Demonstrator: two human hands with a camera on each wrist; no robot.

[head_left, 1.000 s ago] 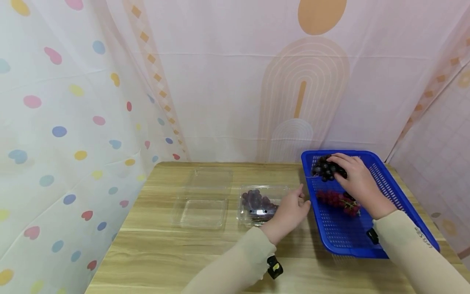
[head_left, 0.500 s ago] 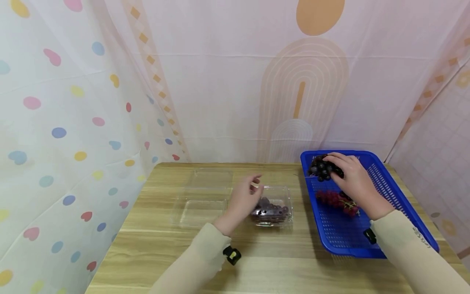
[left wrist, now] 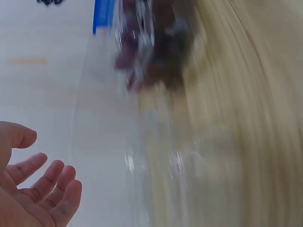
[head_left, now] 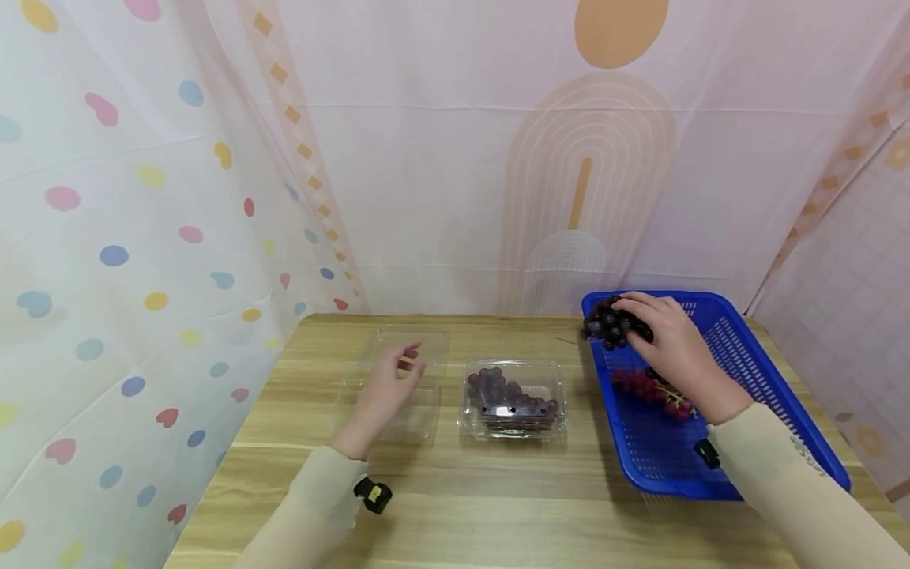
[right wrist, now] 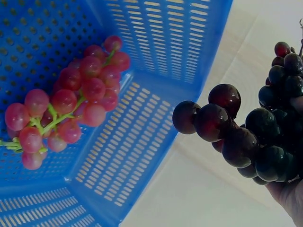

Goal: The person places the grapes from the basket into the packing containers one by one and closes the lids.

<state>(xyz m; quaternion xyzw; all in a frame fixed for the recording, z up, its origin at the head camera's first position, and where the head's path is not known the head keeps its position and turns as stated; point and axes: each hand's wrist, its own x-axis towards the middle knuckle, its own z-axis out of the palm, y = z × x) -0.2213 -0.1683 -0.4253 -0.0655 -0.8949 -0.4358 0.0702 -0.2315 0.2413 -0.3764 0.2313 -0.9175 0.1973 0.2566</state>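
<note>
My right hand (head_left: 671,340) grips a bunch of dark grapes (head_left: 607,325) above the back left rim of the blue plastic basket (head_left: 626,466). A bunch of red grapes (right wrist: 71,99) with green stems lies inside that basket. Over the unfolded clear plastic box (head_left: 419,423) at left hovers my left hand (head_left: 387,391), its fingers loosely bent around nothing. Whether it touches the box cannot be told. In the left wrist view the left hand (left wrist: 38,184) appears with its fingers apart. Between the hands sits a closed clear clamshell box (head_left: 547,379) with dark purple grapes inside.
The wooden table (head_left: 469,506) carries the boxes and the basket. Behind it hangs a patterned curtain (head_left: 441,197), and a dotted curtain (head_left: 142,316) borders the left side. A thin stem or thread (head_left: 566,341) lies near the basket's left edge.
My left hand has swept left, from beside the basket past the closed box to the unfolded one. The right hand has drifted slightly left with the dark grapes.
</note>
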